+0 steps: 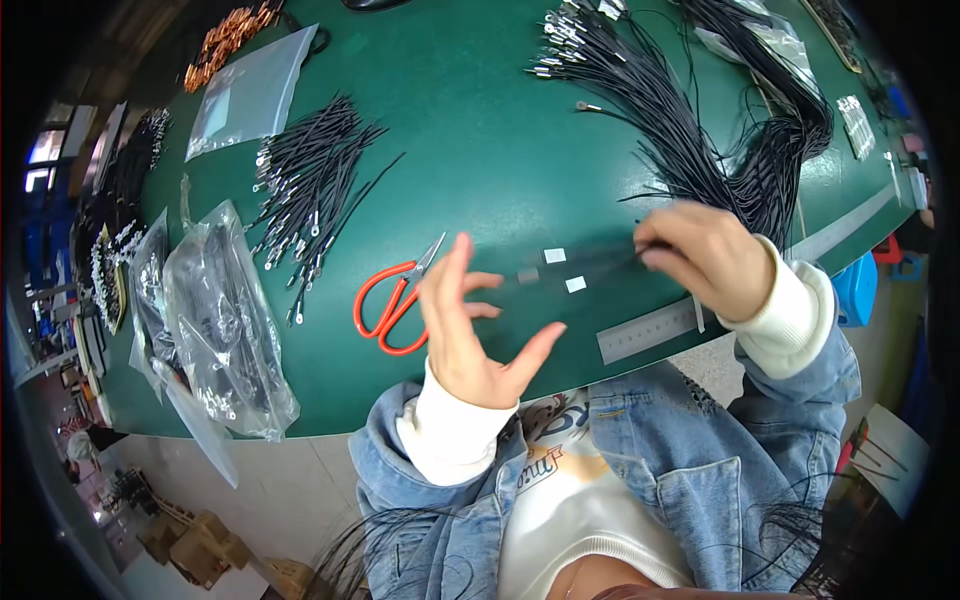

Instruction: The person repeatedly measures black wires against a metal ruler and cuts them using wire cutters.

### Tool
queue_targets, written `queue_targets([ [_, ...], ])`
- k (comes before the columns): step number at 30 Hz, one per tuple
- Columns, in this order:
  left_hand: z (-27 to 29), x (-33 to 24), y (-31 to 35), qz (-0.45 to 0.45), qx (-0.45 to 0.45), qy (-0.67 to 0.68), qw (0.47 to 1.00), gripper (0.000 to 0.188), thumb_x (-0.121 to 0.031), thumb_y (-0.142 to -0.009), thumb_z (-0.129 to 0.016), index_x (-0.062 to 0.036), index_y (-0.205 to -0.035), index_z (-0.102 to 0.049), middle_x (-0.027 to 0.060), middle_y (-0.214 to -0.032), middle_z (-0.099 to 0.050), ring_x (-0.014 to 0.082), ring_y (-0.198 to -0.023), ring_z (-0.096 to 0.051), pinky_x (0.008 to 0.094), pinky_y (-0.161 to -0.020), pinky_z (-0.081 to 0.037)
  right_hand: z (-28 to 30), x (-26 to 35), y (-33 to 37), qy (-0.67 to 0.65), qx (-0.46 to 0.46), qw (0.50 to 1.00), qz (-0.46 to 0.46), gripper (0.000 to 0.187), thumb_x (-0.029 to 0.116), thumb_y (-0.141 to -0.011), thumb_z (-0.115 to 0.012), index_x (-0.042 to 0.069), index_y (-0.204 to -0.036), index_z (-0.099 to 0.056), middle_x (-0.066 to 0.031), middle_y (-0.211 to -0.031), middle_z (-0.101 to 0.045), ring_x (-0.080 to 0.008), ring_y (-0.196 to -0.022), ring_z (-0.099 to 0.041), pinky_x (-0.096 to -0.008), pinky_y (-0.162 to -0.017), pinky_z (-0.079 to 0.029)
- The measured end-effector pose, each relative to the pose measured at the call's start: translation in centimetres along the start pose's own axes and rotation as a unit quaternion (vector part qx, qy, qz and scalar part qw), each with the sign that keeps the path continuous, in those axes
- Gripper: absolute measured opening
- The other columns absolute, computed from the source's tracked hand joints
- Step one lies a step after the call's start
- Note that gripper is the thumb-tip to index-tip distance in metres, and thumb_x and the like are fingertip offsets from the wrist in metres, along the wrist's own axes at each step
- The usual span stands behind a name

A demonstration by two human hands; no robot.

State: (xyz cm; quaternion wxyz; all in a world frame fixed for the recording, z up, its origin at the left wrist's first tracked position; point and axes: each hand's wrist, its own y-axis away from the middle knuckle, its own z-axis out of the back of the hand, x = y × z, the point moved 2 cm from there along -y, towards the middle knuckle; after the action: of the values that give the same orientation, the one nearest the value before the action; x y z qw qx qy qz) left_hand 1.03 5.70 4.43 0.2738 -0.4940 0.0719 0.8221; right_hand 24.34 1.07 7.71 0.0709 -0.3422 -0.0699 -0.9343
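Note:
My right hand (pixel 712 258) pinches the end of a thin black wire (pixel 610 262) that is smeared by motion and stretches leftward above the table. My left hand (pixel 468 345) is open, thumb and fingers spread, with nothing in it. Two small white labels (pixel 575 285) lie between the hands. Just left of my left hand rest scissors with orange-red handles (pixel 375 325), blades pointing away from me. A metal ruler (pixel 645 337) lies near the table's front edge, below my right hand.
Cut black wires with ring terminals (pixel 315 185) form a pile at left. A long black wire bundle (pixel 680 130) covers the far right. Clear plastic bags (pixel 230 320) hang over the left front edge. A flat bag (pixel 250 95) and copper-coloured parts (pixel 225 45) sit far left.

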Motion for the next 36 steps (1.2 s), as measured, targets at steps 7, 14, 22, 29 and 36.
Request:
queue_targets([
  [7,-1.3,0.9,1.6,0.062,0.236,0.152,0.958,0.047,0.008,-0.068,-0.071,0.0012,-0.113,-0.058,0.0079,-0.086,-0.062,0.015,-0.072,-0.06,0.0244,-0.066,-0.048,-1.8,-0.2,2.9,-0.128,0.157,0.978,-0.049,0.012,0.013,-0.085,-0.058,0.003,-0.088,-0.063,-0.0123,-0.08,-0.063,-0.0295,-0.073,-0.063,-0.0362,-0.065,-0.05],
  [14,-2.6,0.4,2.6,-0.095,0.192,-0.029,0.976,0.039,-0.002,-0.065,-0.074,-0.0038,-0.103,-0.064,0.0088,-0.092,-0.057,0.0256,-0.08,-0.054,0.033,-0.069,-0.046,-4.1,-1.2,5.9,-0.09,0.091,0.988,-0.09,0.011,0.014,-0.083,-0.062,0.003,-0.085,-0.063,-0.0121,-0.069,-0.064,-0.0277,-0.06,-0.062,-0.0346,-0.056,-0.049],
  [22,-4.6,0.0,2.9,-0.228,0.18,-0.093,0.952,0.032,-0.002,-0.061,-0.074,-0.0056,-0.092,-0.067,0.0071,-0.09,-0.056,0.025,-0.078,-0.052,0.0347,-0.064,-0.043,-4.9,-0.9,6.7,-0.057,0.07,0.99,-0.105,0.01,0.017,-0.081,-0.063,0.007,-0.083,-0.064,-0.0101,-0.059,-0.061,-0.0272,-0.053,-0.061,-0.0353,-0.052,-0.048],
  [29,-5.0,-0.1,3.2,-0.236,0.166,-0.108,0.951,0.033,0.0,-0.058,-0.07,-0.0043,-0.09,-0.066,0.0076,-0.088,-0.056,0.0261,-0.08,-0.053,0.0359,-0.064,-0.042,-4.5,-1.7,7.1,-0.035,0.085,0.991,-0.093,0.01,0.016,-0.083,-0.062,0.007,-0.082,-0.063,-0.0093,-0.064,-0.062,-0.0268,-0.056,-0.06,-0.0349,-0.054,-0.049],
  [36,-4.8,0.3,3.8,-0.259,0.166,-0.135,0.942,0.031,-0.007,-0.063,-0.062,0.001,-0.092,-0.065,0.0115,-0.092,-0.058,0.0266,-0.088,-0.056,0.0351,-0.069,-0.044,-4.2,-1.8,6.9,-0.027,0.114,0.988,-0.102,0.011,0.018,-0.082,-0.061,0.008,-0.083,-0.064,-0.0119,-0.063,-0.062,-0.0302,-0.059,-0.062,-0.0382,-0.057,-0.051],
])
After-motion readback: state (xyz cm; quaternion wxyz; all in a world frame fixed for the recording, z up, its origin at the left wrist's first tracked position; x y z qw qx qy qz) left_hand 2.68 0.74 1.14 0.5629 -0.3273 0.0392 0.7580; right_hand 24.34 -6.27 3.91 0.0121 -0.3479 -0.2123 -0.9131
